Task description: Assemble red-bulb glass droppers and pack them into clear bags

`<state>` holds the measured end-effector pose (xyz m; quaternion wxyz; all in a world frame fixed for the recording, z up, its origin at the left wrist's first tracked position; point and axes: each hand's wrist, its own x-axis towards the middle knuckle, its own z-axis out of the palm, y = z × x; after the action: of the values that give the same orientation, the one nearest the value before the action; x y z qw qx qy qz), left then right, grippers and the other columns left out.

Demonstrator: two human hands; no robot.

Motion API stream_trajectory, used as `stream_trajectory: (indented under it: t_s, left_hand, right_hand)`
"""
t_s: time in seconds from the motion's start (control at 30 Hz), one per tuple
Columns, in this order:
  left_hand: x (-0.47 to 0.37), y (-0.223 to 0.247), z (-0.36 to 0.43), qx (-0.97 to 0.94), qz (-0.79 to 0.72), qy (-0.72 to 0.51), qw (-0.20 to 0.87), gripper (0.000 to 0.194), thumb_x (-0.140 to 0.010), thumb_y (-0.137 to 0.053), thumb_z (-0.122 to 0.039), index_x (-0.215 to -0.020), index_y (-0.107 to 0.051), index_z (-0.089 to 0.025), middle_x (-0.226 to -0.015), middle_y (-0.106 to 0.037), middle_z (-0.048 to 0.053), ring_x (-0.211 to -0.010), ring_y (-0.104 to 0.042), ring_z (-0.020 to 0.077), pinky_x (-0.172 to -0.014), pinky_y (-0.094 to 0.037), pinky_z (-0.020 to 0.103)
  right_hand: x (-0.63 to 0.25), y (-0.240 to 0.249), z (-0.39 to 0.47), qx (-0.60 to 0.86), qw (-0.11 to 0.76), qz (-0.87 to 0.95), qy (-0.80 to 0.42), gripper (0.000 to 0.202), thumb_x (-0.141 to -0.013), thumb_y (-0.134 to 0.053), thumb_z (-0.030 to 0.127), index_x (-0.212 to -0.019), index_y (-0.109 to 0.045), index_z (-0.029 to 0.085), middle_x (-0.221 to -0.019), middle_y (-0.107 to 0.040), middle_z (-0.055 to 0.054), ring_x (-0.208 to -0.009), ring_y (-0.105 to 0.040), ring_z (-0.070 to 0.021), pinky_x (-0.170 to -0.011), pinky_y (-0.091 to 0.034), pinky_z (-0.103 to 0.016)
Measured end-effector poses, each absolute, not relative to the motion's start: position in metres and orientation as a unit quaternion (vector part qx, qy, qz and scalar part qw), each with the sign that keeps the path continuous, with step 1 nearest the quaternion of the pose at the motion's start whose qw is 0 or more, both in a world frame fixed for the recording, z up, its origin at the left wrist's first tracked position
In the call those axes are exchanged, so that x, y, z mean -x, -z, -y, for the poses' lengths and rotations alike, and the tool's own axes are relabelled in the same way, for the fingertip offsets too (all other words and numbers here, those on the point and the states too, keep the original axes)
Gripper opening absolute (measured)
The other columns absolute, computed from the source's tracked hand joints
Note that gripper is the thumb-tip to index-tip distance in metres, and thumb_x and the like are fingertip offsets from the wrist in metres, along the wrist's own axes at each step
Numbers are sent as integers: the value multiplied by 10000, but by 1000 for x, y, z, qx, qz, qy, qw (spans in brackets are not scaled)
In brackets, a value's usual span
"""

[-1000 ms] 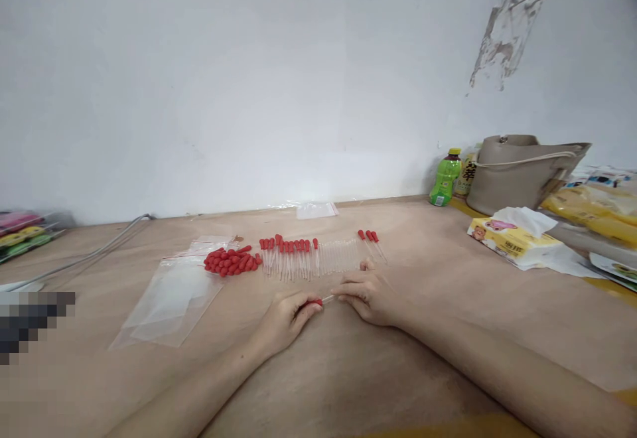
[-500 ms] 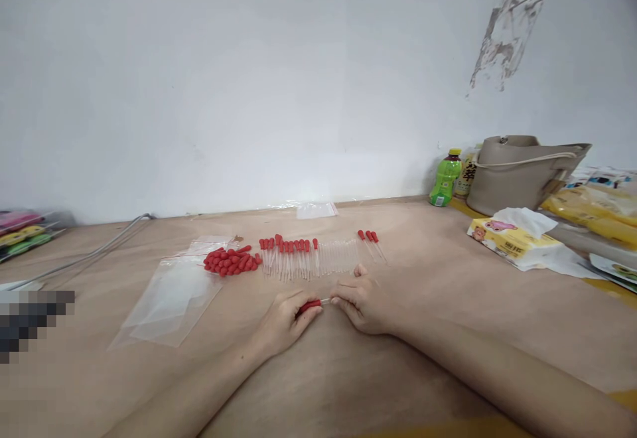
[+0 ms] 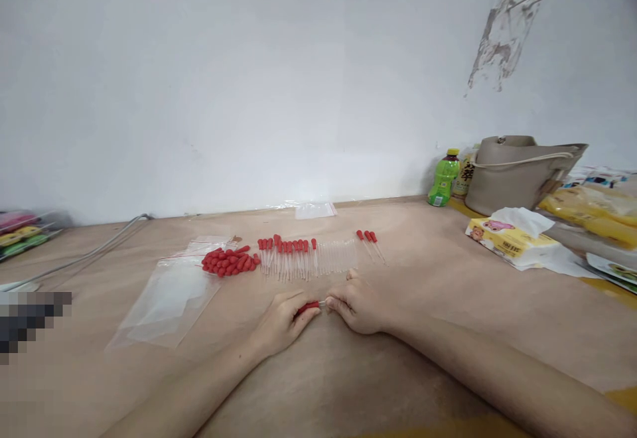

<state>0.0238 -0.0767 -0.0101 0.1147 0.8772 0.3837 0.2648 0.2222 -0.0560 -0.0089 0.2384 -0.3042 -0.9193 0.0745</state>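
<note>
1. The left hand (image 3: 281,322) has its thumb and fingers closed around a red rubber bulb (image 3: 310,305), low over the brown tabletop (image 3: 318,385).
2. The right hand (image 3: 355,305) pinches a clear tube (image 3: 322,303), its fingertips covering the far end; a short stretch shows between the hands, in line with the bulb.
3. Just beyond the hands lies a row of red-capped droppers (image 3: 288,249), with bare clear tubes (image 3: 338,257) continuing it to the right, near the right hand's raised finger.
4. Three more capped droppers (image 3: 368,237) lie apart, farther right.
5. Left of the row, a pile of loose red bulbs (image 3: 227,262) overlaps flat plastic bags (image 3: 164,305).
6. At right, well clear of the hands, are a tissue box (image 3: 512,239), a green bottle (image 3: 442,182) and a grey-beige bag (image 3: 517,179).
7. A grey cable (image 3: 94,251) crosses the far left.
</note>
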Motion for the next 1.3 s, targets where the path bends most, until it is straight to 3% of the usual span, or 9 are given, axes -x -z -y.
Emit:
stream_trajectory:
  t_s: [0.13, 0.23, 0.33, 0.47, 0.53, 0.7, 1.07, 1.2, 1.3]
  left_hand:
    - [-24, 8, 73, -878, -379, -267, 118, 244, -866, -406, -301, -853, -613, -173, -724, -606, 28, -657, -533, 135, -607, -415, 236]
    - [-21, 7, 71, -869, -388, -279, 129, 221, -852, -439, -320, -878, -609, -180, -764, -621, 27, -689, -554, 140, -635, -435, 246]
    - [-15, 7, 68, -855, -403, -303, 119, 302, -801, -528, -349, -1064, -540, -200, -967, -614, 47, -851, -560, 172, -752, -448, 297]
    - [-10, 11, 66, -841, -429, -314, 100, 456, -784, -547, -330, -1207, -427, -207, -1185, -515, 90, -1053, -484, 227, -882, -401, 398]
    - [-11, 11, 66, -848, -421, -301, 111, 380, -806, -511, -300, -1172, -466, -208, -1169, -524, 89, -1050, -489, 224, -886, -403, 402]
    - [-14, 10, 66, -858, -413, -280, 121, 269, -827, -475, -282, -1075, -551, -207, -1137, -539, 75, -1019, -515, 200, -879, -417, 368]
    - [-13, 10, 66, -858, -417, -276, 119, 238, -823, -484, -278, -1025, -591, -215, -1127, -554, 59, -1001, -535, 190, -864, -434, 340]
    - [-13, 11, 65, -860, -411, -281, 114, 231, -818, -486, -283, -1009, -595, -213, -1112, -562, 61, -990, -540, 194, -859, -436, 349]
    - [-13, 11, 65, -860, -411, -280, 112, 229, -819, -484, -284, -1006, -595, -210, -1105, -561, 63, -987, -540, 191, -854, -437, 341]
  right_hand:
    - [-220, 7, 55, 309, 228, 919, -94, 247, -851, -389, 165, -707, -588, 196, -658, -642, 25, -563, -519, -98, -744, -311, -304]
    - [-222, -2, 54, 313, 217, 919, -104, 226, -841, -413, 199, -715, -599, 184, -682, -643, -2, -589, -523, -112, -676, -350, -275]
    - [-236, -16, 44, 327, 203, 907, -168, 213, -821, -435, 226, -731, -623, 182, -688, -646, -9, -573, -524, -109, -551, -355, -221]
    - [-275, -30, 11, 457, 242, 816, -258, 273, -808, -443, 300, -677, -631, 152, -650, -648, -29, -568, -551, -108, -523, -376, -198]
    - [-293, -31, -9, 597, 264, 724, -222, 287, -771, -478, 346, -619, -624, 152, -604, -636, -28, -530, -547, -107, -492, -363, -193]
    - [-306, -13, -41, 694, 284, 648, -136, 274, -716, -511, 373, -575, -593, 152, -596, -617, -63, -567, -552, -148, -480, -319, -218]
    - [-286, 2, -44, 736, 225, 635, -68, 304, -718, -472, 428, -585, -594, 184, -642, -623, -69, -617, -577, -192, -525, -317, -246]
    - [-277, 1, -39, 725, 233, 647, -38, 277, -737, -453, 414, -701, -618, 195, -748, -642, -63, -728, -580, -202, -604, -335, -259]
    - [-264, 0, -32, 706, 212, 675, -34, 291, -740, -453, 418, -652, -624, 199, -758, -645, -59, -777, -576, -204, -689, -339, -283]
